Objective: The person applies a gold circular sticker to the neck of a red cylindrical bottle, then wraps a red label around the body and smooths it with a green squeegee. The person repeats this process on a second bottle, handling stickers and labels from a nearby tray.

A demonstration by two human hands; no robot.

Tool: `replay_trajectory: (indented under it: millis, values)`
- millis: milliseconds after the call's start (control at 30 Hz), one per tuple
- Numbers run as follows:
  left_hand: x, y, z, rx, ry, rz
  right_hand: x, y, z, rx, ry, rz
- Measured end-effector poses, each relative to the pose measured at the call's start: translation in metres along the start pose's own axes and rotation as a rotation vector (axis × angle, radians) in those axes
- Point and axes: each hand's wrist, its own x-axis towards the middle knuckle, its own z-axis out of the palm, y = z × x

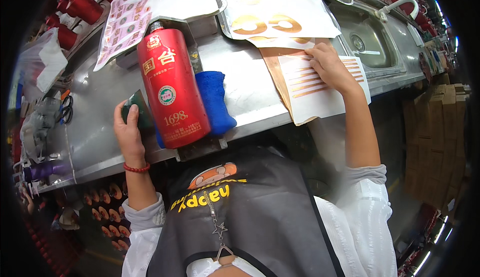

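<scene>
Head view: my left fingers [133, 113] pinch a card [143, 111]; my right fingers [313, 53], grip unclear, touch a likely flimsy sheet [304, 102], best held edgewise.

Head-worn fisheye — looks down — metal bench [95, 122] near.

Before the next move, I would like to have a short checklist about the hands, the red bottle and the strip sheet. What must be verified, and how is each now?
1. Red bottle lying down, blue cloth showing at both sides: ok.
2. Dark green piece held in the left hand, between thumb and fingers: ok.
3. Gold-coloured strips present on the white sheet: ok.
4. Right hand over that sheet: ok.
5. A strip pinched in the right fingers: cannot tell, too small to make out.
6. Bottle gripped by a hand: not ok, neither hand grips it.
</scene>
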Motion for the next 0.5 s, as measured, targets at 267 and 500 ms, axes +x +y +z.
replay_trajectory:
  millis: [267,500]
  values:
    - [-0.005,0.001,-0.008,0.522,0.054,0.016,0.020,0.016,-0.004,0.033,-0.155,0.026]
    - [-0.028,0.044,0.004,0.685,0.049,0.469,0.016,-0.045,-0.003,0.129,0.155,-0.095]
